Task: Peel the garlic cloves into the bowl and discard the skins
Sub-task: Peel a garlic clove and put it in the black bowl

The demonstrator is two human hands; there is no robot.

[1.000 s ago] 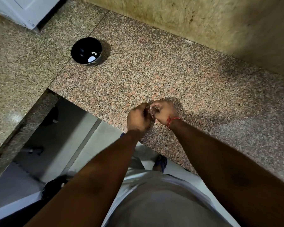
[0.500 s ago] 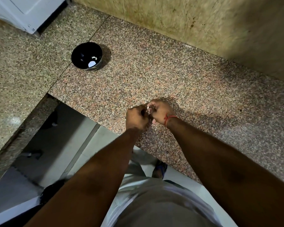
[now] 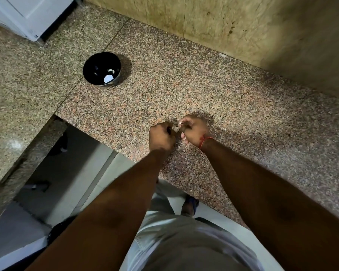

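Both hands meet over the front part of the granite counter [image 3: 213, 98]. My left hand [image 3: 160, 136] and my right hand [image 3: 194, 130] are curled together, pinching a small pale garlic clove [image 3: 177, 128] between their fingertips. Most of the clove is hidden by the fingers. A red thread circles my right wrist. A black bowl [image 3: 90, 69] stands far to the left on the counter, well apart from the hands, with two or three white peeled pieces [image 3: 108, 77] inside.
A stained beige wall [image 3: 243, 26] backs the counter. A white appliance [image 3: 27, 14] sits at the far left corner. The counter's front edge drops to a tiled floor [image 3: 67, 173] on the left, beside a second granite slab [image 3: 18, 85].
The hands have stayed together, working at the clove with small finger shifts. The view has tilted slightly, so bowl and counter sit a little lower in frame.
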